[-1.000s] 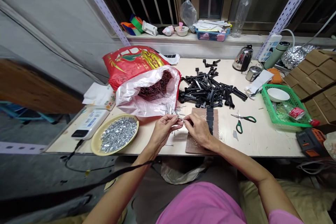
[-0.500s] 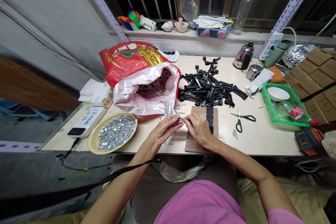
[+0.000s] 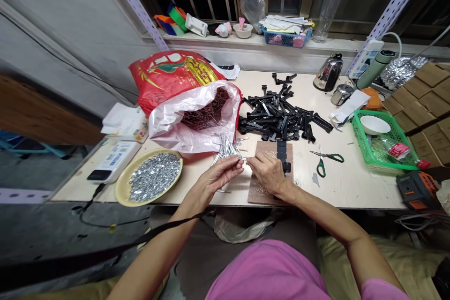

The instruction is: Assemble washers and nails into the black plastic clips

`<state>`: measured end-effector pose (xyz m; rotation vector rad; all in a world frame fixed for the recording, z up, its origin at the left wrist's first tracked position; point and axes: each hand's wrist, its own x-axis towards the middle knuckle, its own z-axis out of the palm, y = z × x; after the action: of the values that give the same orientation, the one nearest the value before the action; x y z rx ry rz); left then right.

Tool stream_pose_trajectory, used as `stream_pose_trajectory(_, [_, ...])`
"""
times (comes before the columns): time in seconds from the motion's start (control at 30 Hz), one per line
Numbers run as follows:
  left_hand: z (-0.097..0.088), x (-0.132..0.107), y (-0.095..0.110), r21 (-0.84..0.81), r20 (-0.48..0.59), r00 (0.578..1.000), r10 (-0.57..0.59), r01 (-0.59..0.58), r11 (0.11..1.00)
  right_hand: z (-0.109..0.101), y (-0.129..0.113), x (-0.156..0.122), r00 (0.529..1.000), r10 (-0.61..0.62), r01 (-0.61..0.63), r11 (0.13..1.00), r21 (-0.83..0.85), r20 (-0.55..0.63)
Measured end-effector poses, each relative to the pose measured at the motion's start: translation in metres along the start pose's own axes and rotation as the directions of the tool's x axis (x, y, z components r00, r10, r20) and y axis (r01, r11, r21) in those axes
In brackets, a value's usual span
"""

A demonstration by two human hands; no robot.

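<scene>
My left hand (image 3: 221, 174) is closed in a pinch, thumb and forefinger together. Opposite it, my right hand (image 3: 267, 172) pinches too, over the brown board (image 3: 258, 195). A small silvery metal piece (image 3: 245, 161) bridges the fingertips; its exact kind is too small to make out. Just behind the left fingers lies a heap of long silvery nails (image 3: 227, 146). One loose nail (image 3: 225, 191) rests near the table edge. Dark flat pads (image 3: 281, 148) line the board, partly hidden by my right hand.
A yellow bowl of small metal washers (image 3: 118, 191) stands left. Behind it, a red bag (image 3: 165, 79) lies open with brownish nails inside. Black plastic parts (image 3: 281, 119) are heaped centrally. Green-handled scissors (image 3: 320, 168), a green basket (image 3: 362, 150) and a kettle (image 3: 327, 73) are to the right.
The fingertips of both hands stay close together, with only small finger movements. The right hand's fingers have shifted slightly on the small metal piece. The view has tilted a little.
</scene>
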<state>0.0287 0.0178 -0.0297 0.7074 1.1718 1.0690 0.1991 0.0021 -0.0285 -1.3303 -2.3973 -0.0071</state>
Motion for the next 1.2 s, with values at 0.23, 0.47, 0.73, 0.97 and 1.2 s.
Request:
stream_pose_trajectory(0.23, [0.013, -0.013, 0.002, 0.003, 0.034, 0.998, 0.052, -0.052, 0.999, -0.002, -0.004, 0.002, 0.995, 0.088, -0.087, 0.996, -0.022, 0.050])
stream_pose_trajectory(0.47, [0.018, -0.017, 0.003, 0.110, -0.033, 0.989, 0.145, -0.141, 0.984, -0.005, -0.007, 0.002, 0.985, 0.166, -0.172, 0.975, 0.138, 0.056])
stream_pose_trajectory(0.73, [0.020, -0.015, -0.001, 0.135, -0.034, 0.986, 0.164, -0.158, 0.978, -0.014, -0.004, 0.005, 0.964, 0.202, -0.249, 0.918, 0.310, 0.174])
stream_pose_trajectory(0.97, [0.018, -0.014, -0.002, 0.165, -0.014, 0.984, 0.176, -0.172, 0.971, -0.012, -0.005, 0.004, 0.964, 0.186, -0.219, 0.961, 0.171, 0.192])
stream_pose_trajectory(1.2, [0.019, -0.016, 0.000, 0.182, -0.018, 0.986, 0.165, -0.159, 0.970, -0.005, -0.003, 0.002, 0.983, 0.117, -0.135, 0.983, 0.126, 0.140])
